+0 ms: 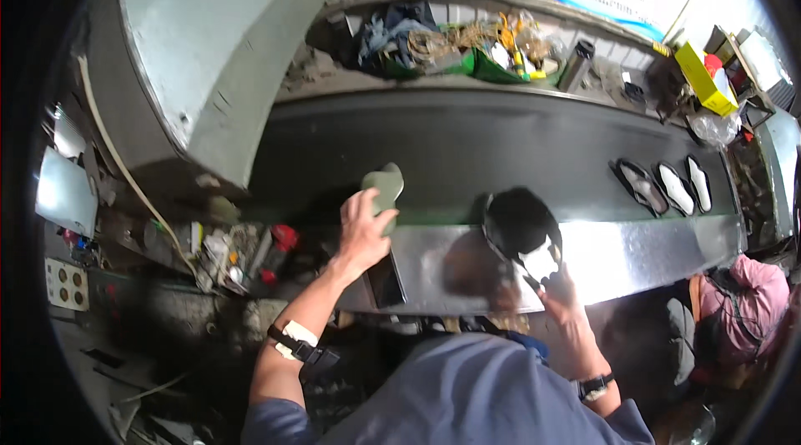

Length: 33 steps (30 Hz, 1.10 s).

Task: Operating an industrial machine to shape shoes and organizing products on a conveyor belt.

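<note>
The olive-green, rounded form (pixel 382 186), smooth and matte with a pale edge, is over the near edge of the dark belt (pixel 434 132). The left hand (pixel 360 228) has its grip curled round it, pinching it between thumb and fingers. From that form, a black, rounded piece (pixel 519 216) with a bright white patch is between 3 and 4 o'clock, above the shiny metal counter (pixel 617 255); the right hand (pixel 561 291) pinches its lower rim, its grip partly blurred. At 3 o'clock, 3 black shoe uppers with pale insides (pixel 663 188) lie on the belt. Beyond it, near 1 o'clock, a green bag (pixel 492 70) holds yellow and white odds and ends; cloth (pixel 388 36) and coiled cord (pixel 430 46) heap beside it. Past 2 o'clock, a yellow box (pixel 705 82) contains something red.
</note>
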Tool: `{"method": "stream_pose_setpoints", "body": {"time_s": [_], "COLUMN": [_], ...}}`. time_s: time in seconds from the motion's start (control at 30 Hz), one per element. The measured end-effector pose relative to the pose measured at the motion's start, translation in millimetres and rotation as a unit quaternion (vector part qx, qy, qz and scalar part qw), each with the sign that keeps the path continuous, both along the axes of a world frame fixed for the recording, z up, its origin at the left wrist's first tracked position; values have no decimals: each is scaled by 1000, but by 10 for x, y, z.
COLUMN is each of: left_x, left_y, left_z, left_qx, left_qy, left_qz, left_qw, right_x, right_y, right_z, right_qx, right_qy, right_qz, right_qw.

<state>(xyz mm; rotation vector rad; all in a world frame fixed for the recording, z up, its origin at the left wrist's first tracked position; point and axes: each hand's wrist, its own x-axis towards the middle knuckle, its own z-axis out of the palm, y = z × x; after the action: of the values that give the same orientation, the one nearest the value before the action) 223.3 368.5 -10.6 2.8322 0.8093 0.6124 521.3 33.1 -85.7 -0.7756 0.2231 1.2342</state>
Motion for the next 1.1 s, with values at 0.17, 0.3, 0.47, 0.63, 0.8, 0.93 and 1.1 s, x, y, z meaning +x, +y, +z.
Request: {"method": "stream_pose_setpoints", "body": {"time_s": [0.17,0.3,0.47,0.63,0.8,0.93,1.1], "left_x": [625,809,967,1100,1236,1350,1316], "left_y": [-1335,-2106,-1889,-691,-433,-472,-654], "left_z": [-394,-812,-728,-683,-961,-1108,-1319], "left_qx": [31,66,-549,-876,-636,-427,-375], "left_qy": [-75,-66,-214,-210,-176,-141,-112], "left_qz": [-208,-292,-73,101,193,270,336], "left_qw": [975,952,804,423,726,852,856], "right_x": [72,98,-75,-742,-1083,-1032,-1032], "right_y": [-41,-248,-532,-446,-225,-31,-105], "right_z": [93,60,316,374,-98,-339,-452], "right_qx": [-32,0,-103,11,-55,-90,-77], "right_qy": [-39,-70,-385,-786,-872,-781,-727], "right_qz": [-28,-56,4,238,118,54,102], "right_qw": [998,996,917,570,471,616,675]}}
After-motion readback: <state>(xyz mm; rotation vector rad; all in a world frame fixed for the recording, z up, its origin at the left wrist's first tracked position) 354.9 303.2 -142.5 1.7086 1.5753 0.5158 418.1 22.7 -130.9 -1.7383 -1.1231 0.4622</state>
